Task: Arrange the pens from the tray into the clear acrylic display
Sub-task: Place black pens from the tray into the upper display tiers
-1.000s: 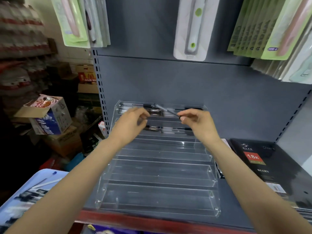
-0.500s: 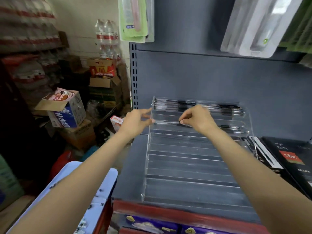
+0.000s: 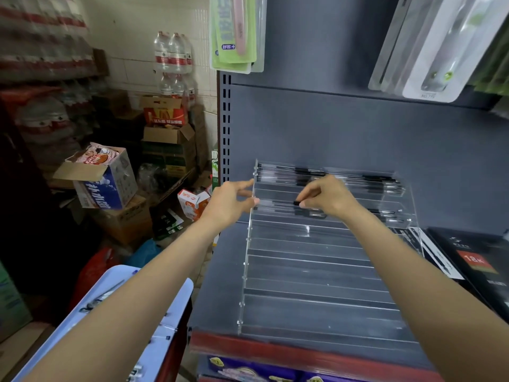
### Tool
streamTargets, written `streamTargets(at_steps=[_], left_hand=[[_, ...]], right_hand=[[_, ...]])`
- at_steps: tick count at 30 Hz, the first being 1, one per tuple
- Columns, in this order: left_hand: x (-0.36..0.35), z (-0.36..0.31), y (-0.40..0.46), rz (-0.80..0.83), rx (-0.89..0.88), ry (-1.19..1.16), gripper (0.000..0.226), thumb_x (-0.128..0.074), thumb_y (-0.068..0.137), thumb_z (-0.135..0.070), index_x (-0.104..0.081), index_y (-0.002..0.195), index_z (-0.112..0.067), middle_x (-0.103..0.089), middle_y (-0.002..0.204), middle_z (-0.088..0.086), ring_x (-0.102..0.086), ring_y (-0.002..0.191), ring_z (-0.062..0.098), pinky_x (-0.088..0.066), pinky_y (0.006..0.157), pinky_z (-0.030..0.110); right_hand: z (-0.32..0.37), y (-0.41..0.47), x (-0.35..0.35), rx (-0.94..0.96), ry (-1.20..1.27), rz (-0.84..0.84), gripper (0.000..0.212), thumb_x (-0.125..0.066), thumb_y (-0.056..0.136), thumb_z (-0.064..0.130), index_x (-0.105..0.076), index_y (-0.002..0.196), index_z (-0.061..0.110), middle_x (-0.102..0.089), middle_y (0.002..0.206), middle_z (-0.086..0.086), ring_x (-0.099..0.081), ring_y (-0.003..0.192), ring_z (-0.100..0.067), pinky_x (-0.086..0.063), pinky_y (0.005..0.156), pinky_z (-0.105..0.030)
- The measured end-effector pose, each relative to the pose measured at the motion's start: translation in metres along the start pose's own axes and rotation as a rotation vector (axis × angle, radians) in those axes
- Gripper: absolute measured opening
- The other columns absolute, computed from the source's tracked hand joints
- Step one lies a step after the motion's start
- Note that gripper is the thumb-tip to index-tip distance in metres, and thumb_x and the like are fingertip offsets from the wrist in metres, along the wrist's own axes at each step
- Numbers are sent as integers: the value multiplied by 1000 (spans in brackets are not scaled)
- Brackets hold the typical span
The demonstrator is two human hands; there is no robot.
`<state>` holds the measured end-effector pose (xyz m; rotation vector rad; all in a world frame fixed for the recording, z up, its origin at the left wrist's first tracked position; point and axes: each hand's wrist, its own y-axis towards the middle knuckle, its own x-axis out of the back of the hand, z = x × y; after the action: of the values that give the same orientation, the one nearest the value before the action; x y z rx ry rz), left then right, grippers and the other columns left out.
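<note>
Grey metal shelf [image 3: 217, 293] bears the acrylic display [image 3: 316, 271]; cartons [image 3: 107, 183] stacked left.

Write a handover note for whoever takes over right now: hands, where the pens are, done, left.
Right hand: fingertips pinch a pen over the second tier from the back of the clear acrylic display.
Left hand: open, fingers at the display's left edge near that pen's end.
Done: back tier holds a row of pens; second tier has a few.
Left: set this pen down, then bring the remaining pens from the blue tray at lower left. All lower tiers hold no pens.
</note>
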<state>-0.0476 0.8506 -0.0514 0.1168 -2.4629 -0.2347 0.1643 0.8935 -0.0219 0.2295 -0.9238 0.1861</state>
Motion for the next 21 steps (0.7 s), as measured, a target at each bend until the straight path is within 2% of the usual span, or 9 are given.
streamTargets(at_steps=[3, 5, 7, 9, 11, 13, 15, 19, 21], left_hand=[[0, -3, -3, -4, 5, 29, 55, -61, 89, -27, -42, 140, -19, -60, 128, 4, -64, 102, 18, -38, 103, 30], [0, -5, -3, -2, 11, 24, 55, -61, 89, -26, -41, 141, -19, -59, 129, 3, -64, 89, 11, -40, 100, 27], [0, -7, -4, -9, 20, 17, 55, -61, 89, -25, -41, 141, -19, -59, 129, 5, -61, 84, 8, -42, 97, 28], [-1, -9, -6, -21, 30, 6, 54, -60, 90, -23, -41, 141, -18, -59, 129, 6, -61, 90, 11, -43, 97, 29], [-3, -12, -9, -43, 36, 3, 53, -59, 90, -23, -41, 140, -18, -58, 129, 5, -59, 101, 12, -42, 98, 30], [-7, -13, -11, -77, 40, 10, 49, -58, 91, -24, -44, 138, -19, -60, 127, 4, -56, 115, 17, -42, 101, 33], [-8, -14, -15, -105, 59, -21, 43, -56, 93, -25, -47, 135, -19, -62, 122, 2, -55, 115, 17, -42, 103, 36], [-4, -16, -28, -179, 69, -64, 34, -53, 94, -25, -53, 127, -19, -62, 114, 1, -58, 105, 16, -48, 95, 36], [2, -12, -39, -219, 53, -68, 27, -54, 94, -23, -58, 120, -19, -63, 108, 0, -60, 98, 16, -49, 87, 31]], right_hand=[[-4, -2, 9, 6, 24, 52, 8, -75, 76, 8, -74, 79, 15, -70, 79, -1, -64, 82, -17, -49, 76, -25], [-4, 0, 12, 9, 13, 99, 9, -76, 75, 9, -73, 74, 17, -68, 74, 4, -64, 79, -15, -50, 74, -25], [-3, 2, 12, 12, -17, 121, 6, -75, 77, 11, -74, 75, 16, -67, 71, 6, -61, 73, -11, -49, 65, -20], [-1, 3, 7, 21, -16, 129, 3, -71, 81, 14, -74, 80, 13, -66, 69, 4, -58, 65, -8, -44, 56, -17], [-2, 3, 2, 41, 2, 127, 9, -67, 85, 16, -74, 86, 10, -67, 73, 1, -56, 62, -5, -43, 54, -13], [-5, 2, -2, 64, 5, 119, 15, -63, 88, 22, -74, 88, 12, -69, 82, 1, -58, 69, -5, -44, 62, -13], [-9, 1, -3, 87, 3, 129, 19, -61, 90, 28, -74, 88, 15, -71, 91, 1, -62, 84, -11, -45, 77, -20], [-6, -8, -3, 188, -32, 110, 19, -59, 91, 29, -71, 84, 17, -69, 85, 1, -61, 83, -15, -41, 70, -19], [5, -16, -6, 251, -22, 30, 14, -59, 91, 23, -71, 86, 16, -67, 85, 3, -60, 83, -12, -40, 75, -19]])
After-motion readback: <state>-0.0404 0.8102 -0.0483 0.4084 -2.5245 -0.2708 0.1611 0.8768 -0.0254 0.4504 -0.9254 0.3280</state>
